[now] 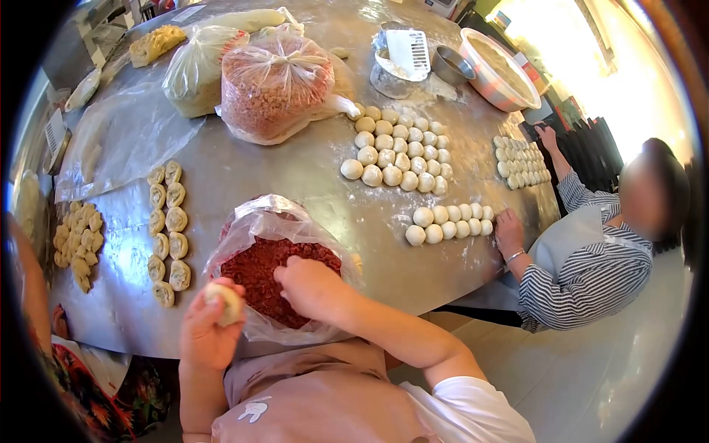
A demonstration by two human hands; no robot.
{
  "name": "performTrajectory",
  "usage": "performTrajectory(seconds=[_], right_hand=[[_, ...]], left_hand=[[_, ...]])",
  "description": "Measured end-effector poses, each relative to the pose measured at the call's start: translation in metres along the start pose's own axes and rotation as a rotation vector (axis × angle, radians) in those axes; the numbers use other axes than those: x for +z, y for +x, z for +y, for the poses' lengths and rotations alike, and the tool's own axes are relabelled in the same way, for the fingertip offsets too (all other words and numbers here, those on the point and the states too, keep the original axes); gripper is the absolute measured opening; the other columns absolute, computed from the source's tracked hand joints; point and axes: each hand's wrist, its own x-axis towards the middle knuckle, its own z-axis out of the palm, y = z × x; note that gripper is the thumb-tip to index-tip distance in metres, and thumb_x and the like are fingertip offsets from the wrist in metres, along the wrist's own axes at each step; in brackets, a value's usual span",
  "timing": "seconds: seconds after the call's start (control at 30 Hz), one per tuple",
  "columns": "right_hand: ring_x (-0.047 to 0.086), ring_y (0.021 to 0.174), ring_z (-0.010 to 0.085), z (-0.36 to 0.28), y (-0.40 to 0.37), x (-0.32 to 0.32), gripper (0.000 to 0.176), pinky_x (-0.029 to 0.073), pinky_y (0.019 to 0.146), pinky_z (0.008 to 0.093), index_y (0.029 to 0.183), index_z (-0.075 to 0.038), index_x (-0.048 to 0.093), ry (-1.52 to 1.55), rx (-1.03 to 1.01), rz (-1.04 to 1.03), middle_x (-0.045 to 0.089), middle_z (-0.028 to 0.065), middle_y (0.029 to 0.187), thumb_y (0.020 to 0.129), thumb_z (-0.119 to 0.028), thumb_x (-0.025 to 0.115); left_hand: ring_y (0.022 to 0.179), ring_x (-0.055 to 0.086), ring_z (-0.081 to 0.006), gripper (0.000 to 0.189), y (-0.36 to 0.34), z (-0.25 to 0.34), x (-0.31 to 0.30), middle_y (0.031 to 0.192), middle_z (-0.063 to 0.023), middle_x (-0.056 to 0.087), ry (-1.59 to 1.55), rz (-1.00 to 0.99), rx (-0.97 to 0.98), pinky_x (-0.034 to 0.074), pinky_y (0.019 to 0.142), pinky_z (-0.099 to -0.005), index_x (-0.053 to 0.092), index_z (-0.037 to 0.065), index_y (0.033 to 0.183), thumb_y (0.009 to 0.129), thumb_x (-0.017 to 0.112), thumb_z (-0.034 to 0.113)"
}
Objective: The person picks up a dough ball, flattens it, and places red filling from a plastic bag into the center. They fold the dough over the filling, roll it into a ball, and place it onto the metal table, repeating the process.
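My left hand [209, 334] is closed around a pale round piece of dough [224, 304], held up at the near edge of the table. Just right of it stands a clear plastic bag [260, 330], folded open and full of dark red, crumbly filling [255, 275]. Over the filling is my right hand [314, 289], its fingers curled and touching the red mass. The fingertips are hidden, so what they grip does not show. To the left, filled dough rounds [177, 219] with gathered tops lie in two columns.
A heap of small dough pieces [77, 240] lies far left. Tied bags of filling [277, 85] stand behind. Rows of dough balls [401, 148] cover the middle right, beside a floury container [395, 81] and a large bowl [498, 70]. A co-worker [583, 255] works at right; another person sits left.
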Motion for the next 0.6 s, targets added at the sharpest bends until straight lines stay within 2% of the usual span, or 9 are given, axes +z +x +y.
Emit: performTrajectory(seconds=[0.13,0.23,0.37,0.43,0.5,0.57,0.6], right_hand=[[0.061,0.082,0.0373,0.014,-0.011,-0.017,0.016,0.050,0.074,0.0445,0.093,-0.003,0.062,0.020,0.063,0.205,0.060,0.0194,0.089,0.081,-0.014,0.067],[0.061,0.080,0.0356,0.015,-0.020,-0.031,0.016,0.050,0.073,0.0429,0.094,-0.005,0.063,0.115,0.069,0.316,0.062,0.0169,0.087,0.080,-0.013,0.068],[0.062,0.083,0.0358,0.004,-0.024,-0.041,0.018,0.050,0.074,0.0422,0.096,-0.006,0.065,0.261,0.006,0.416,0.063,0.0168,0.087,0.080,-0.015,0.069],[0.062,0.084,0.0350,-0.006,-0.020,-0.042,0.019,0.050,0.074,0.0416,0.097,-0.007,0.065,0.300,-0.037,0.405,0.063,0.0159,0.086,0.080,-0.016,0.068],[0.064,0.086,0.0314,-0.018,-0.015,-0.039,0.025,0.051,0.077,0.0379,0.101,-0.004,0.067,0.287,-0.024,0.330,0.066,0.0147,0.094,0.078,-0.014,0.072],[0.063,0.090,0.0319,-0.024,-0.010,-0.027,0.029,0.051,0.078,0.0388,0.105,-0.004,0.065,0.271,-0.048,0.300,0.065,0.0154,0.100,0.078,-0.012,0.071],[0.063,0.092,0.0321,-0.026,-0.008,-0.023,0.031,0.051,0.079,0.0393,0.108,-0.004,0.065,0.256,-0.052,0.292,0.064,0.0157,0.103,0.078,-0.011,0.071]], left_hand=[[0.090,0.065,-0.0235,0.019,0.016,-0.019,0.037,0.108,-0.0138,0.062,0.069,0.034,-0.198,0.056,0.075,-0.0323,0.054,0.004,0.114,0.094,0.054,0.006],[0.089,0.064,-0.0236,0.018,0.035,-0.031,0.026,0.106,-0.0129,0.062,0.126,-0.080,-0.228,0.056,0.076,-0.0333,0.054,0.004,0.113,0.095,0.052,0.004],[0.095,0.062,-0.0231,0.024,0.054,-0.053,0.015,0.106,-0.0102,0.061,0.129,0.030,-0.164,0.054,0.083,-0.0352,0.052,0.005,0.119,0.095,0.053,0.005],[0.103,0.059,-0.0217,0.027,0.058,-0.060,0.011,0.110,-0.0089,0.060,0.045,0.030,-0.154,0.052,0.088,-0.0348,0.052,0.004,0.122,0.095,0.053,0.006],[0.109,0.056,-0.0194,0.029,0.052,-0.059,0.015,0.115,-0.0086,0.058,0.700,-0.114,0.087,0.049,0.091,-0.0337,0.051,0.003,0.123,0.094,0.051,0.002],[0.109,0.055,-0.0174,0.032,0.054,-0.059,0.013,0.117,-0.0087,0.056,0.194,-0.083,-0.108,0.047,0.093,-0.0320,0.050,0.002,0.124,0.092,0.051,-0.002],[0.111,0.054,-0.0185,0.032,0.055,-0.060,0.008,0.120,-0.0085,0.056,0.191,-0.079,-0.099,0.046,0.094,-0.0337,0.050,0.002,0.125,0.093,0.048,0.001]])
